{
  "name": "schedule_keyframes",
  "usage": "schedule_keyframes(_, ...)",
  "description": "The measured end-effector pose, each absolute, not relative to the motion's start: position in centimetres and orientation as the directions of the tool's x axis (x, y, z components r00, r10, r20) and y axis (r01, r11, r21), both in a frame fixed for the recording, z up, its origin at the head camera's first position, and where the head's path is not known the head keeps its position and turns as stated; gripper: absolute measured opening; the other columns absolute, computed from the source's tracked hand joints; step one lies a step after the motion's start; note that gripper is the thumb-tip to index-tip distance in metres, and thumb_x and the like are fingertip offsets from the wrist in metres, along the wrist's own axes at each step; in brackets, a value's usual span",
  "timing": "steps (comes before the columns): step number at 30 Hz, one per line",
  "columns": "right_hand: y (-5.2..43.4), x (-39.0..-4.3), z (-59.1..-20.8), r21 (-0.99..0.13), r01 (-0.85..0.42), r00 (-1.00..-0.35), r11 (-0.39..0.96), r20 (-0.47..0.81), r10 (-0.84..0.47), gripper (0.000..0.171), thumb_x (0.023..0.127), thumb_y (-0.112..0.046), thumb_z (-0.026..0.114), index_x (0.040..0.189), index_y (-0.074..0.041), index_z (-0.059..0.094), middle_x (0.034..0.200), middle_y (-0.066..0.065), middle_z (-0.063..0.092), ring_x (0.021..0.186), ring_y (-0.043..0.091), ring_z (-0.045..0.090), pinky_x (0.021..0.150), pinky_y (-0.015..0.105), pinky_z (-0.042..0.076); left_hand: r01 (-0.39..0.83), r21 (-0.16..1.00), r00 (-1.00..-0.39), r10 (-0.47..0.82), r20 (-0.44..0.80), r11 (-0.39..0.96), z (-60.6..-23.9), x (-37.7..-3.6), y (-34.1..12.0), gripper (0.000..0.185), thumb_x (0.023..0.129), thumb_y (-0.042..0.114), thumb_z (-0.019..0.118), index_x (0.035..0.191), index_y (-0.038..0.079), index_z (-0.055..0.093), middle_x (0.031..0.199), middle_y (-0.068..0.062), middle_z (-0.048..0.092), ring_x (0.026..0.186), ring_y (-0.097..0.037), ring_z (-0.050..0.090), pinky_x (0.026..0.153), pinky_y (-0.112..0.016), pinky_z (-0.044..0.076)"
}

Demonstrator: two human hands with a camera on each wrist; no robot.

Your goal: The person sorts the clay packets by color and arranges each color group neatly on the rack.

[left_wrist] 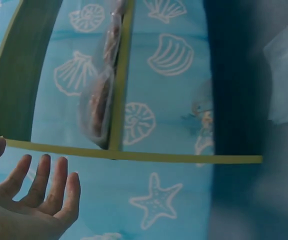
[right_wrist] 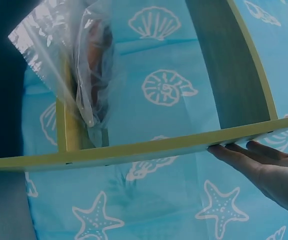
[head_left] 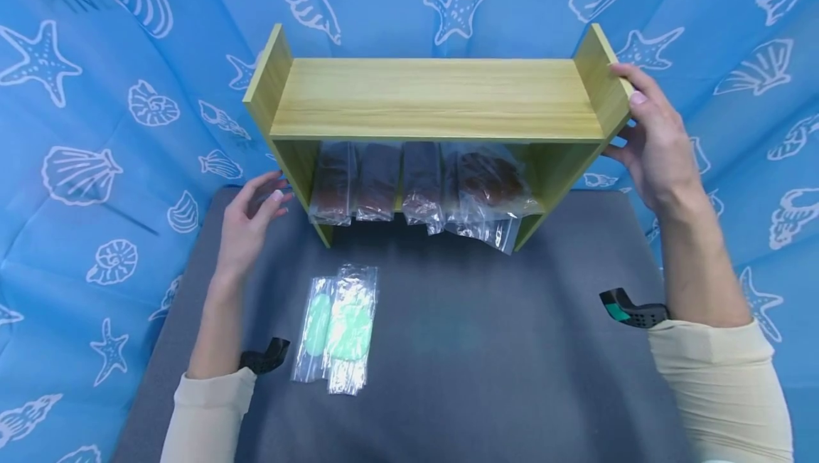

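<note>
Nearest you, two clear bags of pale green pieces (head_left: 338,328) lie on the dark grey mat (head_left: 486,349). Further on, your left hand (head_left: 249,221) hovers relaxed, fingers straight, holding nothing, just beside the left post of the wooden shelf (head_left: 435,97). Your right hand (head_left: 649,139) touches the shelf's right end panel with straight fingers — not curled round it. Bagged brown items (head_left: 416,182) fill the lower tier; their contents are hard to make out. Behind hangs blue seashell-print cloth (head_left: 96,129).
</note>
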State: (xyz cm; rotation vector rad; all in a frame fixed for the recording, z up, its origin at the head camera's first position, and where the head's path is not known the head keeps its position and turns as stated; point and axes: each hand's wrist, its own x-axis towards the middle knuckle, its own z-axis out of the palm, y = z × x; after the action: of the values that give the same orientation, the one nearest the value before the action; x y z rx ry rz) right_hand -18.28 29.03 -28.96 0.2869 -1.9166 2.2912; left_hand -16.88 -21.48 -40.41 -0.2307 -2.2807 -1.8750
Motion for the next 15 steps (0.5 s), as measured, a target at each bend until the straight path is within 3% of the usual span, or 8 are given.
schedule_keyframes(3,29.1,-18.4,-28.9,-0.957,-0.228,-0.972,-0.179,0.235,-0.019,0.042,0.103,-0.022,0.045,0.144,-0.013,0.049,0.140,0.016,0.037,0.110,0.033,0.050,0.077,0.032,0.056,0.219,0.954,-0.974,-0.016,0.228,0.207,-41.5,-16.2,-21.5,0.042,0.104,0.022,0.053,0.142,0.004,0.052,0.132,-0.017,0.058,0.114,-0.022,0.064,0.090,-0.024,0.052)
schedule_keyframes(15,29.3,-18.2,-29.3,-0.967,-0.213,-0.975,-0.138,0.220,-0.035,0.043,0.103,-0.026,0.045,0.145,-0.016,0.048,0.137,0.018,0.038,0.101,0.032,0.054,0.073,0.033,0.057,0.055,0.977,-0.998,0.031,0.050,0.204,-46.9,-12.0,-21.2,0.045,0.100,0.021,0.061,0.141,0.005,0.052,0.140,-0.018,0.052,0.117,-0.015,0.060,0.094,-0.019,0.048)
